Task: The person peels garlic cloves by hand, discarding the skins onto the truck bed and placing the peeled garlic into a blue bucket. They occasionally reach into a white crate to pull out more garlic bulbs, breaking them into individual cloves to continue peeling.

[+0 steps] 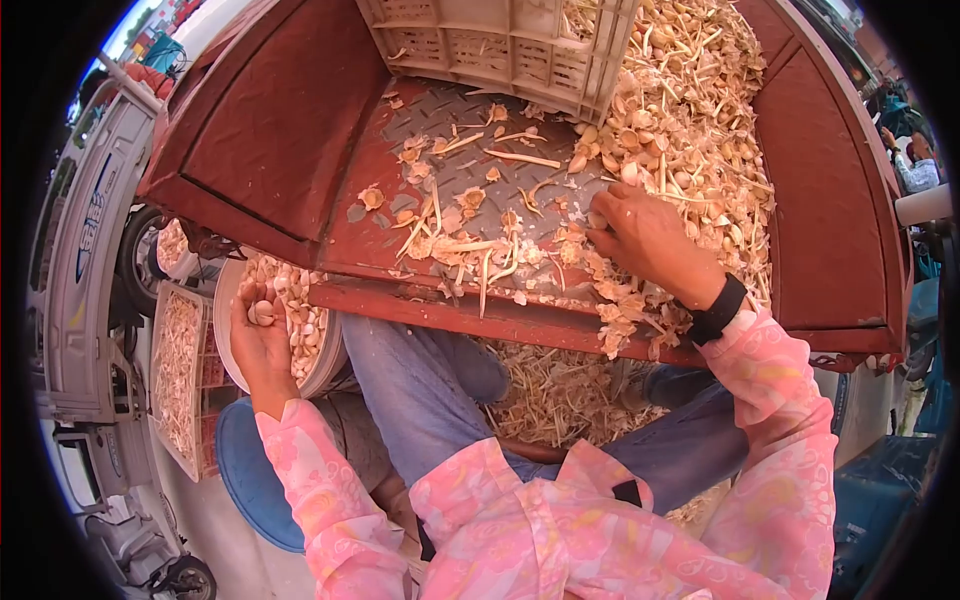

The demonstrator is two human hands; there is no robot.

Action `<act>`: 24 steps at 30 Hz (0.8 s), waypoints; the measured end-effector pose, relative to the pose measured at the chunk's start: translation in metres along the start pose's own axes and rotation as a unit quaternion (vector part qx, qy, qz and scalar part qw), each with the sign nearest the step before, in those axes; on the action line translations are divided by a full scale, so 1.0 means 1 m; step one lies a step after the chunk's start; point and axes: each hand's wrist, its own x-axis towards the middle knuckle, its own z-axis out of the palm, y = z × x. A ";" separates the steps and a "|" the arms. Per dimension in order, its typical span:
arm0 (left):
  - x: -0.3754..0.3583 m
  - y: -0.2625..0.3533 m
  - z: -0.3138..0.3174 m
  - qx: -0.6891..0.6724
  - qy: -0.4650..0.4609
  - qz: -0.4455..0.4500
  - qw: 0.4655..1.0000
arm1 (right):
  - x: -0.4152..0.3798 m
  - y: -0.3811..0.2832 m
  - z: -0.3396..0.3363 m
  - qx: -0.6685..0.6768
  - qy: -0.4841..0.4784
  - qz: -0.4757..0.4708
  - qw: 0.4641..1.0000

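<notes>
My left hand (262, 350) is over a white bucket (226, 310) of garlic cloves, its fingers curled around a few garlic cloves (262, 313). On the red truck bed (350, 225), my right hand (645, 235) reaches to the edge of a large heap of garlic (715, 130), fingers bent down and pinched together. What those fingertips hold, if anything, is hidden. Stems and papery skins (480, 245) lie scattered on the metal plate left of my right hand.
A plastic crate (480, 50) stands tilted on the bed. Beside the bucket are a crate of garlic (178, 365) and a blue lid (255, 480). Husks (560, 395) cover the ground between my legs. A person (918, 165) is at far right; vehicles stand at left.
</notes>
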 end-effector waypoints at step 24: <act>-0.168 -0.155 0.202 0.006 -0.337 -0.234 0.912 | -0.050 -0.038 -0.031 0.076 0.051 -0.067 0.994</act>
